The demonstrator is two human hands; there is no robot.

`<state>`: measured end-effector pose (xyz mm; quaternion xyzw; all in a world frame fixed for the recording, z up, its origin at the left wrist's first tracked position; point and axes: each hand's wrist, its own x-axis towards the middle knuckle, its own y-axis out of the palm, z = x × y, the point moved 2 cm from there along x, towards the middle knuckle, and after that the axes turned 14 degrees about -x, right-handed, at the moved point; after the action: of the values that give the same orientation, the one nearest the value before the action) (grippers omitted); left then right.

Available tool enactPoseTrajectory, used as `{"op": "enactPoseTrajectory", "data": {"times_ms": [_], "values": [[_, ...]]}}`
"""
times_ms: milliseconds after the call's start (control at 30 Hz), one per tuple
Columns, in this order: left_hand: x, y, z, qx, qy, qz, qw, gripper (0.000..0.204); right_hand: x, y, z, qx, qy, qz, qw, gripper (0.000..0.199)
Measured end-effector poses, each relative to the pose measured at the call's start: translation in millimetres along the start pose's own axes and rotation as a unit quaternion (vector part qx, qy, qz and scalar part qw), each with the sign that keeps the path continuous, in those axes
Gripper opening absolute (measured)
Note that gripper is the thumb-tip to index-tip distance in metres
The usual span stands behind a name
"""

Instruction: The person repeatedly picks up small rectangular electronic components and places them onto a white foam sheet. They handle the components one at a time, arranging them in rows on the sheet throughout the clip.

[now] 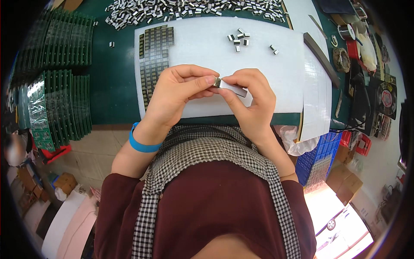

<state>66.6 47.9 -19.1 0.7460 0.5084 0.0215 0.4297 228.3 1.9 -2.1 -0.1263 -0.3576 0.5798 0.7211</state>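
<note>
Above the near middle of a white foam sheet (196,54), my two hands meet. The fingertips of my left hand (181,88) are closed on a small block-shaped part (217,82), dark with pale lines on the face that shows. My right hand (252,93) pinches a flat grey-white bar (235,89), whose left end touches or nearly touches the small part. Fingers cover some of both. Left of my hands, rows of dark flat pieces (154,64) lie side by side on the foam. Several loose black-and-white blocks (237,42) are scattered beyond my hands.
A large heap of similar blocks (194,9) spreads along the far side of the green tabletop (108,103). Green circuit boards (60,103) stand in stacks at left. A dark grey bar (321,60) lies at right, near a solder spool (346,32). A blue crate (321,157) stands below.
</note>
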Motion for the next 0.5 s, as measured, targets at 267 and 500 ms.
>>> {"op": "enactPoseTrajectory", "data": {"times_ms": [267, 500], "values": [[0.0, 3.0, -1.3, 0.031, 0.012, 0.018, 0.999, 0.016, 0.5, 0.0, -0.2, -0.001, -0.004, -0.012, 1.000, 0.020], [-4.0, 14.3, 1.0, 0.169, 0.075, -0.001, 0.983, 0.016, -1.5, 1.7, -2.5, -0.114, -0.078, -0.012, 0.990, 0.020]]}}
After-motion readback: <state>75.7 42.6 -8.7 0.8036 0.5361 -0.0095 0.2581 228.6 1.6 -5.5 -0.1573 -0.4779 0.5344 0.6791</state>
